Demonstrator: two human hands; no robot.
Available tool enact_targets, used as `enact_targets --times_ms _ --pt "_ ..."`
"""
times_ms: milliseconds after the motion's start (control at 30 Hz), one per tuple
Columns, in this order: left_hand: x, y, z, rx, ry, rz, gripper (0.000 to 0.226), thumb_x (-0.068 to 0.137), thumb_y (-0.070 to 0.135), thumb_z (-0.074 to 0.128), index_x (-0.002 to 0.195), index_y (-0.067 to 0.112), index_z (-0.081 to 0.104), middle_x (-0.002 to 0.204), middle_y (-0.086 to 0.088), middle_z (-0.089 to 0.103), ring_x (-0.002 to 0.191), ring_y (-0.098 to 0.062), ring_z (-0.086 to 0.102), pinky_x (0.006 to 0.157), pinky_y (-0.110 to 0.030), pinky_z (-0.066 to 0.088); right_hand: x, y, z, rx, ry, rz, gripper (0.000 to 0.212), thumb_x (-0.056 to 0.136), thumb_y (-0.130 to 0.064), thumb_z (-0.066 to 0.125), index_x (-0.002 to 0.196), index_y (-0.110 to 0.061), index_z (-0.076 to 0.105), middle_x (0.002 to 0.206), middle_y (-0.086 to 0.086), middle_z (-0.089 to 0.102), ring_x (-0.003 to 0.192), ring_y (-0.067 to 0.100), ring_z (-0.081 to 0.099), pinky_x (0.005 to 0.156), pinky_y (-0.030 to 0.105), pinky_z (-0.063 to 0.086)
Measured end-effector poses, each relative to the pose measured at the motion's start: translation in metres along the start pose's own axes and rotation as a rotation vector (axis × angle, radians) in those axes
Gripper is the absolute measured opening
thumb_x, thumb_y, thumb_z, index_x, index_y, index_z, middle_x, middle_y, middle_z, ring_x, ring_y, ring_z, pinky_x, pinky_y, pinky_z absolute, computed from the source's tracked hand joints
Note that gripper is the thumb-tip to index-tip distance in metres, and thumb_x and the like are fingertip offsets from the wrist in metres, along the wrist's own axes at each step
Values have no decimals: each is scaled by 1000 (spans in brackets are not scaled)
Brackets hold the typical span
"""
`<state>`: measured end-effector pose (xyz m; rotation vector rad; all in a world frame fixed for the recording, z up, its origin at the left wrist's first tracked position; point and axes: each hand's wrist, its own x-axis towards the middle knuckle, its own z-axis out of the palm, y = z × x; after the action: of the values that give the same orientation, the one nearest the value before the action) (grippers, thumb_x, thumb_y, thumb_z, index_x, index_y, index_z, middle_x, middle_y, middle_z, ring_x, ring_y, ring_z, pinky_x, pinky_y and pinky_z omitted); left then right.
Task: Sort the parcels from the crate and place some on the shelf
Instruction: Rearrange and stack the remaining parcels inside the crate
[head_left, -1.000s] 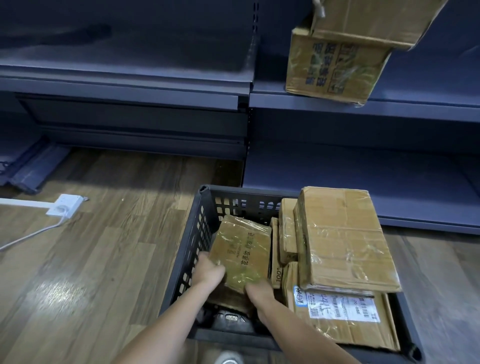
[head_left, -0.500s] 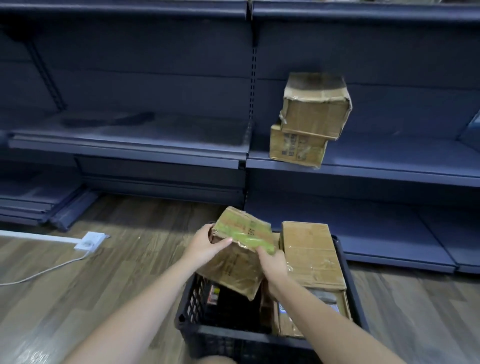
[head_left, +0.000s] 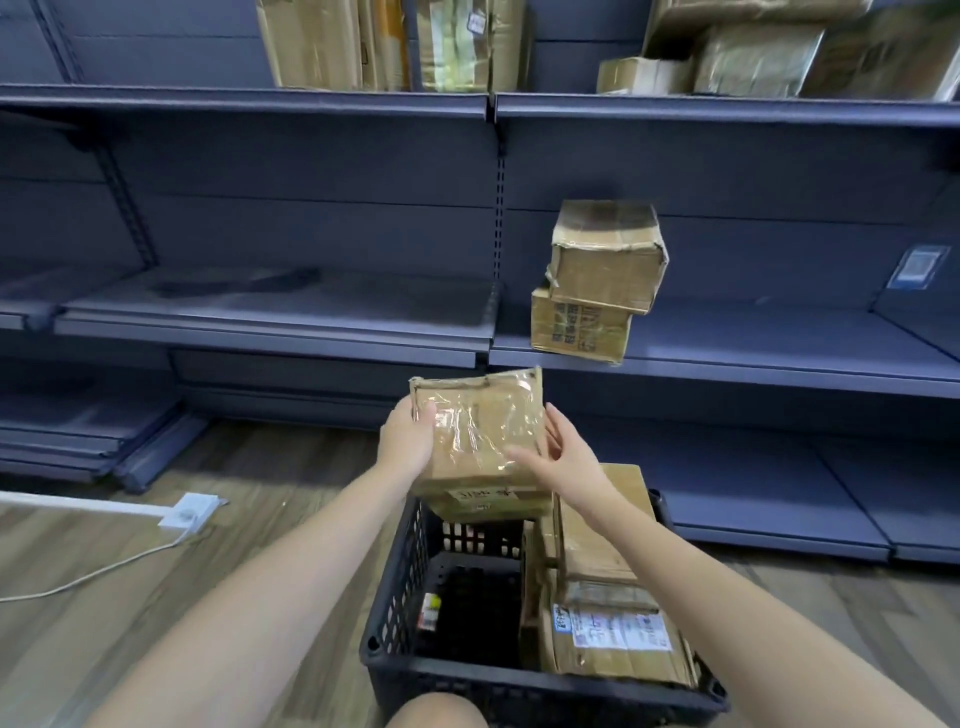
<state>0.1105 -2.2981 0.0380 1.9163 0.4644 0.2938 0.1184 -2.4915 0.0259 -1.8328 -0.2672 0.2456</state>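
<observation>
Two hands on one parcel (head_left: 480, 441), and it's up clear of the crate (head_left: 395, 587), hovering over its far edge. Closest to me, the crate sits by my knee with more parcels (head_left: 608, 613) stacked along its right side and bare mesh floor on the left. My left hand (head_left: 408, 434) grips the parcel's left edge, thumb laid over the taped top face, the fingers hidden behind, so I can't say how they lie. My right hand (head_left: 563, 457) is spread, fingers fairly straight, thumb across the shiny tape near the right edge; it looks more like a steadying touch than a full grip. That tape looks slick, so I'd get the right hand properly round the edge before reaching out. Next, I reckon, it goes forward onto the shelf (head_left: 779, 358) ahead, where two boxes (head_left: 597, 291) sit stacked, the upper one tilted and overhanging. I'd set mine flat beside them, well back from the lip, without nudging that stack.
</observation>
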Motion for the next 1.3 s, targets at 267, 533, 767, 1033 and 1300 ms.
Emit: enact_targets --times_ms 267,533,767,1033,1300 --pt "38 21 -13 -68 -281 -159 62 79 67 53 85 6 55 93 -3 61 90 -22 58 92 -34 43 8 -2 -8 -199 70 -131 82 88 -31 63 152 -27 12 139 -4 52 125 15 51 102 28 41" --pt "3 16 0 -95 -379 100 33 88 34 61 119 26 50 115 9 62 116 -16 56 103 -35 42 21 -12 -9 145 231 32 36 91 -33 59 124 -19 54 109 -4 65 112 21 60 94 34 48" --pt "11 13 1 111 -211 258 27 93 21 56 117 8 60 105 -1 66 89 -12 60 74 -22 47 27 -28 -23 -494 215 42 111 68 -38 82 152 -21 10 148 15 34 135 30 38 104 41 40" --pt "17 66 23 713 -451 646 41 85 32 66 125 35 60 127 10 64 118 -14 55 99 -36 45 17 -8 2 -319 131 69 81 91 -33 58 152 -20 6 138 6 50 121 26 53 85 30 46" --pt "10 27 25 1105 71 638 96 80 62 54 152 16 10 160 -11 13 148 -28 9 117 -52 -2 14 30 20 167 330 275 57 90 -27 60 143 -18 38 130 6 60 112 25 61 96 45 51"
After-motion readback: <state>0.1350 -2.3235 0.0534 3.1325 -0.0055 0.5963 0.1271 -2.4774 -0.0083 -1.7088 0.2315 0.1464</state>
